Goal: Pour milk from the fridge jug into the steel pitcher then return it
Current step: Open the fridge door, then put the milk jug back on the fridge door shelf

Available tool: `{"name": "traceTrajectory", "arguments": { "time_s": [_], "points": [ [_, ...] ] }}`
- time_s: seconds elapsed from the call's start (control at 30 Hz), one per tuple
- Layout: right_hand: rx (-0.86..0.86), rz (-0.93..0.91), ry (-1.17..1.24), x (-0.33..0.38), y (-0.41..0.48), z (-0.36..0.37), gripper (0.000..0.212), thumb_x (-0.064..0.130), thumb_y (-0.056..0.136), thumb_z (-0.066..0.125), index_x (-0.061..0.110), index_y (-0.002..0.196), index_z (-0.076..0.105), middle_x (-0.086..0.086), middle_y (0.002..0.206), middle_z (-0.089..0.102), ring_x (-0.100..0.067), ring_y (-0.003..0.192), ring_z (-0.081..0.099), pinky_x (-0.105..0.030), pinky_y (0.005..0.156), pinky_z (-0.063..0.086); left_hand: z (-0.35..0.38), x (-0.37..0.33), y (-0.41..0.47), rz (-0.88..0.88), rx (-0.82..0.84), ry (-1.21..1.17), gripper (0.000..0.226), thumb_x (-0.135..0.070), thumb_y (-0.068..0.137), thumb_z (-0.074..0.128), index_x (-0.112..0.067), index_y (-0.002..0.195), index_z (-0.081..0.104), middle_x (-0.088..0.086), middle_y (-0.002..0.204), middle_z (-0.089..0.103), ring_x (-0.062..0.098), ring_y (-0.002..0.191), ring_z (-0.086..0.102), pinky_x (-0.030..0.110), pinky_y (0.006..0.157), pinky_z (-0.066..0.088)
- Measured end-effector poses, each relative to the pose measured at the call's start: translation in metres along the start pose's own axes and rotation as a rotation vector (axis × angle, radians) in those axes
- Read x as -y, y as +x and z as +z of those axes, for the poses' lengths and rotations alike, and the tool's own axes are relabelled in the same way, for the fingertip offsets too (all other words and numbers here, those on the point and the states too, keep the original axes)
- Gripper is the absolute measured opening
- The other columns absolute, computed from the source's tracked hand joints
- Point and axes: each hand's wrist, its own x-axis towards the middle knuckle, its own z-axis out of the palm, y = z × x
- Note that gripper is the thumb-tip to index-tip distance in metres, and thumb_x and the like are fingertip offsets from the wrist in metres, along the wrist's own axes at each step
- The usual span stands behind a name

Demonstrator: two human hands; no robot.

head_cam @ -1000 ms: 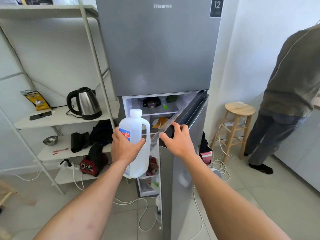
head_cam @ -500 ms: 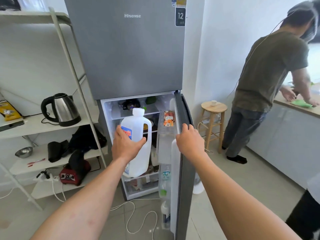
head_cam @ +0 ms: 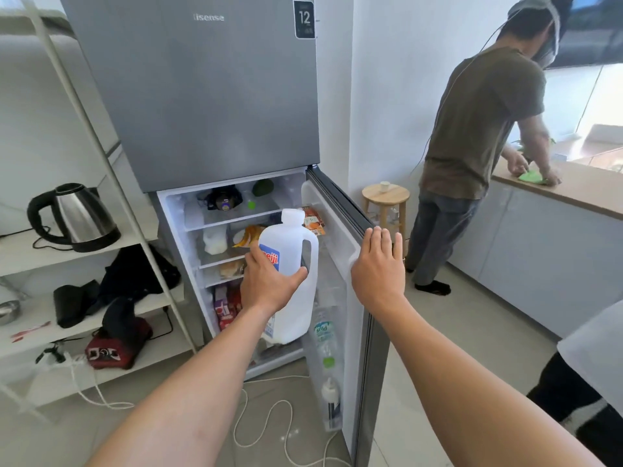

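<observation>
The milk jug (head_cam: 292,246) stood upright in the air, its long axis near vertical and its cap uppermost, in front of the open lower compartment of the fridge (head_cam: 209,102). It hung between the inner shelves (head_cam: 232,220) behind it and the door (head_cam: 332,210) swung out to its right. It was a translucent white plastic jug with a white screw cap, a blue and red label on the near face and a moulded handle on its right side; how much milk it held could not be read through the wall. The left hand (head_cam: 269,286) was the one on it, fingers and thumb wrapped round the body below the label rather than through the handle. The right hand (head_cam: 377,267) lay just beside the jug but apart from it, fingers straight and flat against the top edge of the door, holding nothing. By my reading, any move into the fridge ran forward and slightly down from the left hand, with the door racks and their bottle (head_cam: 324,335) close on the right. No steel pitcher showed. Further out, a kettle (head_cam: 77,217) sat on a shelf to the left, and another person (head_cam: 478,129) leaned over the bench (head_cam: 580,197) at the right.
</observation>
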Motion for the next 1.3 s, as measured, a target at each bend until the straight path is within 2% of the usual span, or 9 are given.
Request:
{"name": "traceTrajectory", "arguments": {
  "time_s": [0.3, 0.47, 0.57, 0.63, 0.73, 0.83, 0.97, 1.1, 1.3],
  "points": [
    [0.021, 0.023, 0.084, -0.022, -0.003, 0.003, 0.066, 0.027, 0.099, 0.034, -0.001, 0.153, 0.009, -0.018, 0.16, 0.014, -0.034, 0.148, 0.008, -0.047, 0.12, -0.004, 0.016, 0.003, -0.016, 0.037, 0.084, 0.059, 0.11, -0.063, 0.072, 0.072, -0.013, 0.151, 0.015, 0.008, 0.141, 0.039, 0.03, 0.124, 0.049, 0.042, 0.089, 0.049],
    [-0.167, 0.027, 0.287, -0.014, -0.007, 0.008, 0.062, 0.027, 0.095, 0.045, 0.002, 0.149, 0.029, -0.017, 0.157, 0.026, -0.033, 0.149, 0.011, -0.048, 0.118, -0.013, 0.017, 0.01, -0.016, 0.04, 0.093, 0.04, 0.108, -0.063, 0.07, 0.073, -0.015, 0.149, 0.017, 0.006, 0.137, 0.04, 0.03, 0.119, 0.052, 0.039, 0.085, 0.048],
    [-0.306, -0.207, 0.473, 0.001, -0.02, 0.009, 0.051, 0.02, 0.094, 0.053, 0.005, 0.141, 0.042, -0.014, 0.15, 0.039, -0.03, 0.144, 0.025, -0.047, 0.122, 0.008, 0.018, 0.015, -0.017, 0.034, 0.092, -0.006, 0.107, -0.061, 0.07, 0.074, -0.017, 0.149, 0.017, 0.005, 0.139, 0.041, 0.031, 0.12, 0.052, 0.039, 0.087, 0.047],
    [-0.165, -0.271, 0.654, 0.016, -0.024, 0.011, 0.047, 0.024, 0.099, 0.049, 0.009, 0.142, 0.04, -0.008, 0.146, 0.042, -0.023, 0.135, 0.038, -0.04, 0.113, 0.036, 0.016, 0.02, -0.019, 0.038, 0.102, -0.04, 0.106, -0.057, 0.071, 0.076, -0.018, 0.15, 0.016, 0.004, 0.144, 0.039, 0.029, 0.123, 0.05, 0.036, 0.088, 0.045],
    [0.144, -0.171, 0.869, 0.033, -0.023, 0.019, 0.036, 0.035, 0.102, 0.04, 0.021, 0.135, 0.042, -0.002, 0.13, 0.053, -0.019, 0.106, 0.058, -0.041, 0.09, 0.053, 0.011, 0.036, -0.024, 0.078, 0.139, -0.107, 0.104, -0.055, 0.071, 0.078, -0.023, 0.149, 0.017, -0.001, 0.148, 0.038, 0.023, 0.129, 0.047, 0.035, 0.096, 0.043],
    [0.253, -0.189, 0.884, 0.045, -0.023, 0.025, 0.029, 0.04, 0.102, 0.038, 0.022, 0.124, 0.046, -0.002, 0.104, 0.067, -0.022, 0.085, 0.063, -0.044, 0.076, 0.055, 0.004, 0.052, -0.03, 0.089, 0.193, -0.133, 0.105, -0.061, 0.067, 0.077, -0.028, 0.148, 0.018, -0.006, 0.146, 0.041, 0.019, 0.129, 0.047, 0.037, 0.1, 0.045],
    [0.304, -0.218, 0.898, 0.064, -0.021, 0.026, 0.024, 0.035, 0.103, 0.038, 0.017, 0.118, 0.044, -0.006, 0.097, 0.066, -0.024, 0.081, 0.06, -0.037, 0.065, 0.048, -0.003, 0.07, -0.032, 0.051, 0.238, -0.138, 0.109, -0.068, 0.065, 0.075, -0.033, 0.149, 0.015, -0.008, 0.146, 0.04, 0.016, 0.127, 0.048, 0.041, 0.101, 0.047],
    [0.375, -0.268, 0.837, 0.082, -0.02, 0.035, 0.027, 0.032, 0.103, 0.04, 0.015, 0.125, 0.043, -0.01, 0.106, 0.065, -0.03, 0.091, 0.06, -0.039, 0.072, 0.049, -0.011, 0.084, -0.024, 0.04, 0.234, -0.142, 0.102, -0.076, 0.062, 0.071, -0.035, 0.142, 0.022, -0.008, 0.139, 0.044, 0.018, 0.12, 0.054, 0.037, 0.092, 0.05],
    [0.417, -0.285, 0.8, 0.102, -0.025, 0.058, 0.025, 0.023, 0.099, 0.048, 0.018, 0.123, 0.045, -0.007, 0.109, 0.068, -0.032, 0.097, 0.063, -0.044, 0.077, 0.052, -0.012, 0.105, -0.014, 0.065, 0.31, -0.058, 0.098, -0.072, 0.062, 0.074, -0.038, 0.143, 0.031, -0.011, 0.139, 0.043, 0.013, 0.125, 0.048, 0.038, 0.101, 0.046]
  ]
}}
